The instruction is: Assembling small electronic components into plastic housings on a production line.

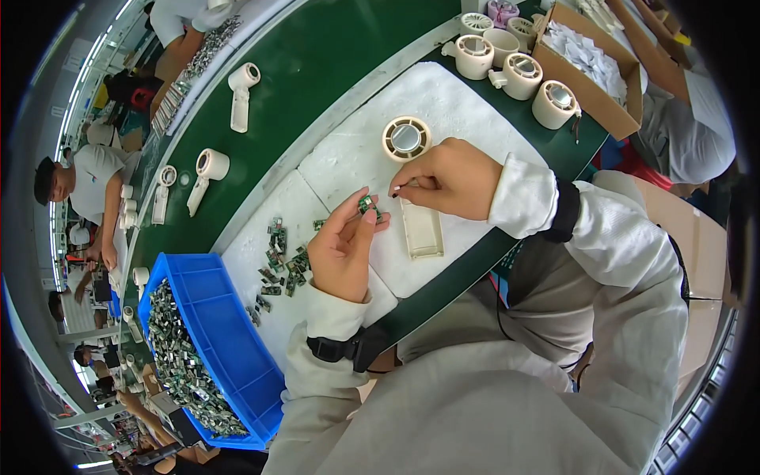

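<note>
My left hand (345,241) holds a small green circuit board (366,204) between thumb and fingers, above the white foam sheet (348,170). Close to its right, my right hand (451,180) is closed in a pinch. A tiny white and dark bit shows at its fingertips, too small to name. Under the right hand lies a cream handheld fan housing. Its round head (407,139) with a silvery disc shows above the hand, and its open, hollow handle (422,231) below; the hand hides the part between. Several loose circuit boards (297,269) lie left of my left hand.
A blue bin (237,340) full of circuit boards stands at the left. Fan housings (212,165) rest on the green conveyor belt (293,79). More fan heads (521,76) and a cardboard box (590,67) of white pieces sit at the far right. Other people work nearby.
</note>
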Demonstrator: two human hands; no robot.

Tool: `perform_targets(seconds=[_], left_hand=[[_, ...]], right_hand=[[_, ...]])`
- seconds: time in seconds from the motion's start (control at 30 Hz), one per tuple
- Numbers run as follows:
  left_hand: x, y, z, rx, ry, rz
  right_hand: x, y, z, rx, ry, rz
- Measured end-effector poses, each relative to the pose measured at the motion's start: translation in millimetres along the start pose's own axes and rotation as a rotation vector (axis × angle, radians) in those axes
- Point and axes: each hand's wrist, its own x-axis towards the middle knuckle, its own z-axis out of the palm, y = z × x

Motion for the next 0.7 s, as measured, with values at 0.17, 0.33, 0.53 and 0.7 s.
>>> perform_targets(seconds=[0.17,0.33,0.53,0.7], left_hand=[[-5.6,1.6,-0.1,0.04,-0.067,-0.003],[-8.2,8.1,1.6,0.104,-0.093,0.01],[-3.8,3.6,-3.4,0.105,-0.106,0.008],[-0.4,-1.3,-7.0,-0.068,-0.18,-0.055]], right_hand=[[-8.9,-3.8,6.8,0.009,0.053,-0.017],[-9.8,-17.1,7.6,0.033,0.066,0.025],[-10.2,-18.2,11.4,0.091,0.08,0.058],[-13.7,-17.7,16.9,0.094,0.098,0.035]])
